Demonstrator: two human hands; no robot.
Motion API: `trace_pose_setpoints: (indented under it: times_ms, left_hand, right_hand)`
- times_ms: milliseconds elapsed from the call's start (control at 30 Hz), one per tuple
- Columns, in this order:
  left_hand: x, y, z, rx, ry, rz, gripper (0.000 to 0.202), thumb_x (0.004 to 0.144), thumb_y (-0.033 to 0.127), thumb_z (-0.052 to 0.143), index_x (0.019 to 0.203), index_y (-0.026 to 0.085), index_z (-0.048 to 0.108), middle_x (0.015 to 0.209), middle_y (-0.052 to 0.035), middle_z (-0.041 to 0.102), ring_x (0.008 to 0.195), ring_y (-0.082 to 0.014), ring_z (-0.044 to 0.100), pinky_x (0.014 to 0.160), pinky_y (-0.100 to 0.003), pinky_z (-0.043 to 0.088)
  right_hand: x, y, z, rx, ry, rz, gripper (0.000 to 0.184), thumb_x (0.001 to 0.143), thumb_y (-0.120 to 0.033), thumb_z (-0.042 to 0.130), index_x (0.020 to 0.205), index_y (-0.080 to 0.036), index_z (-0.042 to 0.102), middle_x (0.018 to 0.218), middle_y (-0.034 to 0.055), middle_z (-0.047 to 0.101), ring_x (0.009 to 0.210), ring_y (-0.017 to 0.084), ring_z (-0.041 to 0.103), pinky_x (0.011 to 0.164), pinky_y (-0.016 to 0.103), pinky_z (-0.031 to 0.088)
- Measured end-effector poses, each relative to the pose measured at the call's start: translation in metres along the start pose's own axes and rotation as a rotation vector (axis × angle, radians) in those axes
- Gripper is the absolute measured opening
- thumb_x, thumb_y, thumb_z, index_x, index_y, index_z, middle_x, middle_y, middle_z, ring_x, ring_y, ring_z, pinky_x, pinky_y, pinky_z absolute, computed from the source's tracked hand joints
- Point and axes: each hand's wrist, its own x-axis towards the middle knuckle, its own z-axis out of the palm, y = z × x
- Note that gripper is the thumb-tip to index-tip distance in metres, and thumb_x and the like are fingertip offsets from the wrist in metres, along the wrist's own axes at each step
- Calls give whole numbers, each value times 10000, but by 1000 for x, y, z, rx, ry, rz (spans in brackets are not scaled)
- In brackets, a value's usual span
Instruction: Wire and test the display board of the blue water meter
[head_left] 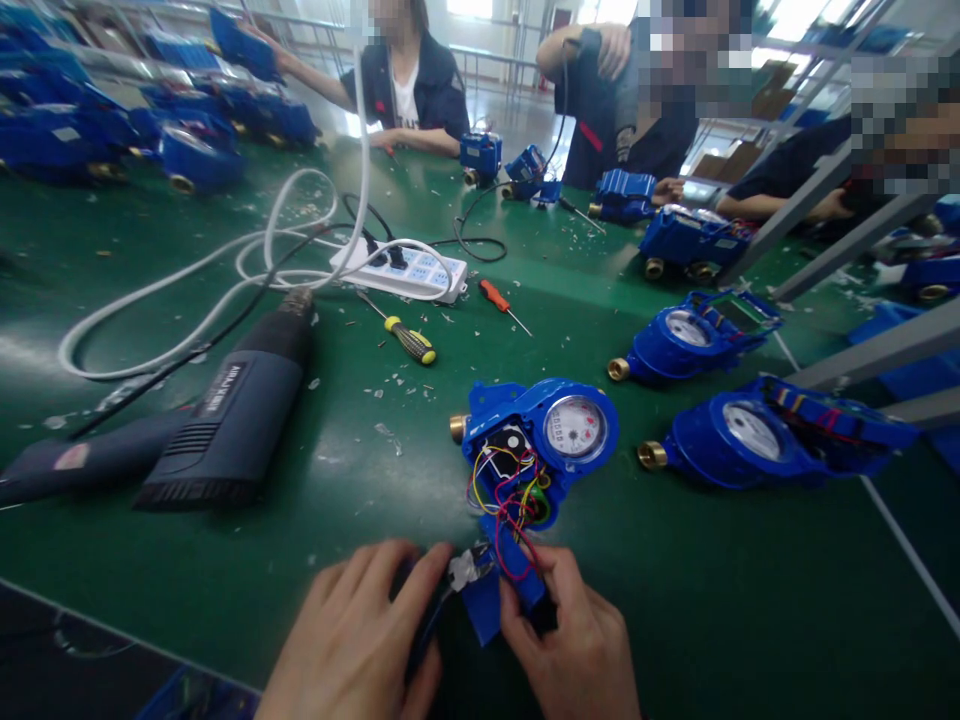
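Closed around the dark handles of a pair of pliers (466,569), my left hand (367,620) is at the bottom of the view. The pliers' metal jaws touch the edge of a blue plastic cover (517,570). My right hand (574,625) pinches that cover from the other side. Red and yellow wires run from the cover into a blue water meter (540,430), whose round dial faces up and whose compartment is uncovered. Its brass fitting (457,428) points left. Fingers hide the lower part of the cover.
A heat gun (240,400) lies left. Beyond are a white power strip (420,272), a yellow-black screwdriver (409,339) and an orange screwdriver (495,296). More meters (750,430) stand right, near grey metal bars (862,345). Co-workers (420,90) sit across the green table (360,450).
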Motion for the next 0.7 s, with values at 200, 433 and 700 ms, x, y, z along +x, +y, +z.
trace_pose_setpoints:
  times_ms: [200, 433, 700]
  left_hand:
    - [3, -7, -1, 19, -10, 45, 532, 697, 178, 487, 1216, 293, 456, 1018, -80, 555, 873, -253, 535, 718, -410, 450]
    - [10, -14, -5, 11, -142, 72, 516, 704, 192, 473, 1211, 290, 480, 977, -80, 595, 799, -249, 600, 640, -408, 510]
    - [24, -18, -17, 45, -149, 180, 427, 684, 190, 430, 1083, 217, 578, 879, -113, 667, 665, -237, 653, 536, -356, 558]
  right_hand:
    - [1, -7, -4, -151, 107, -149, 207, 867, -225, 514, 1022, -151, 630, 802, 62, 734, 606, 169, 680, 602, 265, 469]
    - [0, -6, -4, -181, 84, -237, 282, 850, -200, 542, 1118, -135, 599, 856, 56, 717, 697, 162, 674, 618, 277, 441]
    - [0, -4, -1, -140, 76, -242, 302, 852, -191, 554, 1146, -138, 596, 860, 65, 703, 706, 169, 654, 632, 284, 446]
